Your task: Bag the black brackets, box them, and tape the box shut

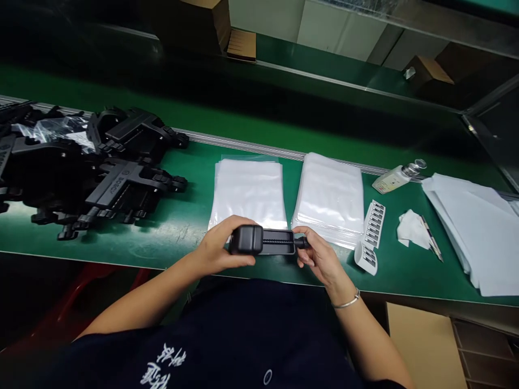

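A black plastic bracket (278, 235) with a long slot and a threaded rod inside it is held level above the bench's front edge. My left hand (219, 246) is closed around its thick block end. At the other end, my right hand (320, 254) grips the small dark knob (300, 242) between thumb and fingers. Just behind the bracket lies a stack of clear plastic bags (249, 189), its near edge partly covered by my left hand. A second stack of plastic bags (330, 192) lies to the right, beyond my right hand.
Several similar black brackets (121, 183) are piled on the left of the green bench (194, 205). To the right are a label strip (373, 224), a pump bottle (397, 177), a crumpled white cloth (411, 228), a pen (432, 237) and white sheets (482, 227). A metal rail (243, 145) runs behind.
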`<state>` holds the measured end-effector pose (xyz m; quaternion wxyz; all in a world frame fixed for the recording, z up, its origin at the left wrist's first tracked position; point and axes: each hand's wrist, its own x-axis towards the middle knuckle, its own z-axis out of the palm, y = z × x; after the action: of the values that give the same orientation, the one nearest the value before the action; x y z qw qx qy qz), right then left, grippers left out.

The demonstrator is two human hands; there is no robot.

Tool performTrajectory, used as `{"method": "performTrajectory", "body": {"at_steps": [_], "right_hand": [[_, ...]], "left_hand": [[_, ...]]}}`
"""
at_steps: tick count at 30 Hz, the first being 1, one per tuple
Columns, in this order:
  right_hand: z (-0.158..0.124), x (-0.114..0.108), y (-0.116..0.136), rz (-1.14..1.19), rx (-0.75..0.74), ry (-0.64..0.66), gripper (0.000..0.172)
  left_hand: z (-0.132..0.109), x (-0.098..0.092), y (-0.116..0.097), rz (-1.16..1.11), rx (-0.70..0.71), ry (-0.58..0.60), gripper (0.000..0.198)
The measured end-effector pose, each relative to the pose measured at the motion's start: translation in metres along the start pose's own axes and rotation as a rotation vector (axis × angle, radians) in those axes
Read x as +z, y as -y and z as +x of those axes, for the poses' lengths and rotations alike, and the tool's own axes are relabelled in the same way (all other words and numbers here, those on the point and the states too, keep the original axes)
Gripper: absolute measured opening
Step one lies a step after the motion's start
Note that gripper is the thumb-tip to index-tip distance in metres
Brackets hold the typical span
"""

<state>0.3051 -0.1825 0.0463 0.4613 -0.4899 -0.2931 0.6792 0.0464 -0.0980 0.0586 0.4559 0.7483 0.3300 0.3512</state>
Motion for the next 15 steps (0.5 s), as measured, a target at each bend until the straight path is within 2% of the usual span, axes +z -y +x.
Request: {"method": "performTrajectory", "body": {"at_steps": [3,5,7,9,15], "right_hand": [[-0.003,-0.006,-0.009,-0.155,-0.256,-0.105,0.050],[-0.003,-0.008,-0.013,-0.328,-0.404,-0.164,0.047],[-0.003,-0.006,-0.015,-0.452,-0.487,-0.167,0.041],[-0.002,-0.003,-0.016,-0.474,-0.540,-0.165,0.035],[0.006,0.000,-0.024,-0.289,-0.571,-0.274,0.025]], "left_hand": [[0.004,0.008,0.007,-0.177,-0.145,-0.213,0.063],[0.008,0.014,0.011,-0.307,-0.210,-0.274,0.065],[0.013,0.019,0.013,-0.392,-0.248,-0.281,0.065],[0.017,0.024,0.012,-0.451,-0.263,-0.273,0.064],[0.022,0.040,0.007,-0.459,-0.253,-0.253,0.065]]}}
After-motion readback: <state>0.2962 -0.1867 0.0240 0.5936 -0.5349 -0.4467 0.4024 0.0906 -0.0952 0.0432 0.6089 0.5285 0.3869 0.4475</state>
